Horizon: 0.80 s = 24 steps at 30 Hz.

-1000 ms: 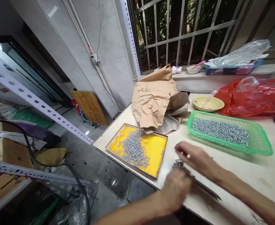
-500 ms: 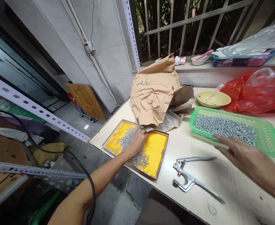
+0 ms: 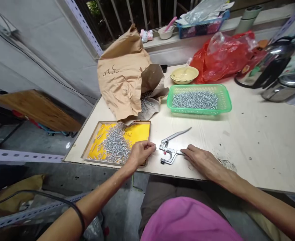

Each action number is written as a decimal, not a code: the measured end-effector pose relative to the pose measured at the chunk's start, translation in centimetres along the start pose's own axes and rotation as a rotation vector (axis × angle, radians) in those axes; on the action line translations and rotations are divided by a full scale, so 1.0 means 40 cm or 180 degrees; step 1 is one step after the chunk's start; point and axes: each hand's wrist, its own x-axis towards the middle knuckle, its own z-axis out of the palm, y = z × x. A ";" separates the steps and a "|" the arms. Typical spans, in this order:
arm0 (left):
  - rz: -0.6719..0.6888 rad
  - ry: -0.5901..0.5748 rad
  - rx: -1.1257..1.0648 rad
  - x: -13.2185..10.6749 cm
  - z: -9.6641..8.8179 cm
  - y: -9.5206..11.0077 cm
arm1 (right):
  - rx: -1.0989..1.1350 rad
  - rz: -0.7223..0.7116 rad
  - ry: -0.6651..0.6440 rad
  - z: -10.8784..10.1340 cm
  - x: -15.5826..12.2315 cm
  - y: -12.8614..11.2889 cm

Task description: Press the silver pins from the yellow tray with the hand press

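Note:
My left hand (image 3: 139, 152) rests at the right edge of a shallow yellow-lined box (image 3: 140, 131) that holds several small metal pins (image 3: 114, 144). Its fingers are pinched together near the head of a pair of metal snap pliers (image 3: 171, 149); what they hold is too small to name. My right hand (image 3: 202, 160) lies on the table over the lower handle of the pliers, fingers curled on it. The upper handle points up and to the right.
A torn brown paper bag (image 3: 123, 73) spills pins behind the box. A green basket (image 3: 225, 103) of pins, a yellow bowl (image 3: 184, 74), a red plastic bag (image 3: 222, 55) and a kettle (image 3: 268, 67) stand further back. The table's front edge (image 3: 237, 182) is near my lap.
My left hand left the pin pile and came to the box's right edge, pinched. My right hand came back from the green basket to the pliers' handle. The view swung left and down.

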 end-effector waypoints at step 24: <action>-0.1221 -0.0441 -0.0410 -0.027 0.115 0.041 | -0.0273 -0.0033 0.0076 -0.032 -0.008 -0.039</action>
